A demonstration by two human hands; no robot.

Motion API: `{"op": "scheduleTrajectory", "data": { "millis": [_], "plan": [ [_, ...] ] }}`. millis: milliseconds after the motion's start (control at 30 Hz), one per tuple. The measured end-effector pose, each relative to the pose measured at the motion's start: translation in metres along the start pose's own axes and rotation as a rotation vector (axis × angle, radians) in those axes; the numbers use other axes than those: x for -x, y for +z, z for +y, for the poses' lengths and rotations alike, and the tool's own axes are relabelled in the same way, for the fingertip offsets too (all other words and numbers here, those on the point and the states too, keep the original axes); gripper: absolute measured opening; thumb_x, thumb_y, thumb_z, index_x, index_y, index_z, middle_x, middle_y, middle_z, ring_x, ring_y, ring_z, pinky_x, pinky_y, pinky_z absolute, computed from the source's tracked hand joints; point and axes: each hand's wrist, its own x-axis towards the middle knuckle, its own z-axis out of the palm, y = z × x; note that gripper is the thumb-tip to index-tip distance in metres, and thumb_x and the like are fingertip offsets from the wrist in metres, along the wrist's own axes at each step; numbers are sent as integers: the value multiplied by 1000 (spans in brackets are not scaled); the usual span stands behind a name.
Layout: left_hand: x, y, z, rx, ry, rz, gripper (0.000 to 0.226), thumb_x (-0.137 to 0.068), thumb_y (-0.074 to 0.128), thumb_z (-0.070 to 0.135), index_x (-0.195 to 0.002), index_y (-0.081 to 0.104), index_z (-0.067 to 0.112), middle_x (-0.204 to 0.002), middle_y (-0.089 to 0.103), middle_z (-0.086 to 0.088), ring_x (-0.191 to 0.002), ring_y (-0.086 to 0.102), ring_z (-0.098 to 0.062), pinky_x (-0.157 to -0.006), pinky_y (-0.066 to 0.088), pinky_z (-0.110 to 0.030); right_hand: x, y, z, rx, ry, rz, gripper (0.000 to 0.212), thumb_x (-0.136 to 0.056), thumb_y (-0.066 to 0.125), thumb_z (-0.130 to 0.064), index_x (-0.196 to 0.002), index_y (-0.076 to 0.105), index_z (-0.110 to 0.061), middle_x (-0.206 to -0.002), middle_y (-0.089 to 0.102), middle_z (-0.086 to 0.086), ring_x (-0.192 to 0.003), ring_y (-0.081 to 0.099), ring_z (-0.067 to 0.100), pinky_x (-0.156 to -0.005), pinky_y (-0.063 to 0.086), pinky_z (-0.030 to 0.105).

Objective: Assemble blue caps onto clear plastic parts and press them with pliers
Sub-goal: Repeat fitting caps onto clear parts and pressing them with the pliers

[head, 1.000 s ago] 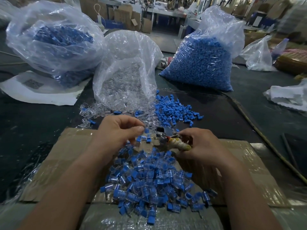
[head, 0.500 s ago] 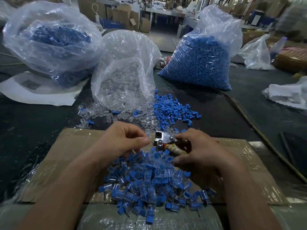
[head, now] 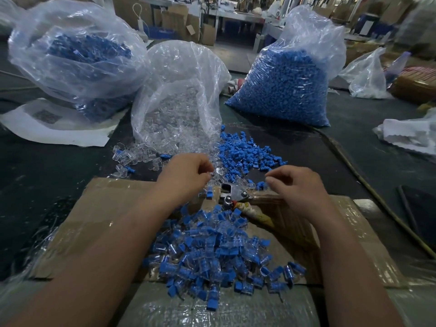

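Blue caps (head: 246,155) just ahead of the loosely curled, empty right hand (head: 297,187) and clear parts (head: 148,159) past the curled left hand (head: 188,173) (can't tell if it's got one) look light, stiff and slippery, so pinch them by the sides; pliers (head: 233,195) lie between the hands.

Flattened, tape-covered cardboard (head: 113,208) is lying on the dark tabletop (head: 35,173). A white printed sheet (head: 59,131) is lying at far left. A thin cord (head: 368,185) is running diagonally at right, near crumpled white plastic (head: 410,135). Cardboard boxes (head: 179,20) are standing behind.

pliers (head: 234,197) on cardboard (head: 113,215), behind assembled pile (head: 212,251).
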Motion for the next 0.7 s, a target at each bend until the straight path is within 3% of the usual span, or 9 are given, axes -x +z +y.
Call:
{"op": "scheduleTrajectory", "data": {
  "millis": [133,300,367,467,567,633,700],
  "plan": [
    [-15,12,11,-134,-55,-73,18,-86,61,33,-95,67,18,-94,66,-1,-86,61,-17,-83,52,-39,-1,-1,6,-80,104,147,7,-87,61,-24,-82,64,-28,-74,59,-19,-72,55,-1,-59,39,14],
    [-20,17,16,-247,-155,-81,13,-82,62,15,-92,70,16,-99,65,-5,-87,61,-23,-81,53,-41,-3,-2,11,-127,178,234,16,-87,61,-24,-74,59,-33,-72,58,-19,-69,54,-2,-55,35,14],
    [-19,16,17,-211,-158,-79,11,-82,61,10,-83,70,16,-93,67,-3,-86,61,-22,-80,53,-40,-4,-2,12,-123,197,220,16,-88,61,-24,-74,58,-33,-72,58,-18,-70,54,-2,-55,36,14],
    [-13,8,15,-126,-146,-13,26,-86,58,7,-65,58,23,-80,63,2,-83,61,-18,-81,52,-39,-5,-2,13,-109,201,212,15,-88,60,-24,-76,58,-32,-71,57,-18,-69,52,-2,-55,35,14],
    [-2,-4,10,51,-107,84,29,-87,58,7,-65,54,24,-72,56,9,-72,54,-6,-74,48,-26,-7,1,13,-101,185,202,10,-88,60,-23,-80,61,-30,-76,59,-16,-70,52,-2,-56,35,12],
    [10,-10,9,163,-92,151,27,-87,59,8,-67,53,24,-72,55,10,-68,50,-1,-62,39,-17,-11,7,10,-41,154,146,8,-89,59,-22,-92,66,-25,-90,63,-9,-78,54,1,-64,40,15],
    [22,-12,8,288,-75,182,22,-86,60,8,-70,55,22,-73,58,6,-66,52,-4,-60,40,-18,-14,15,8,109,115,61,20,-90,57,-20,-108,66,-20,-110,61,-2,-98,54,12,-79,40,22]
  ]
}}
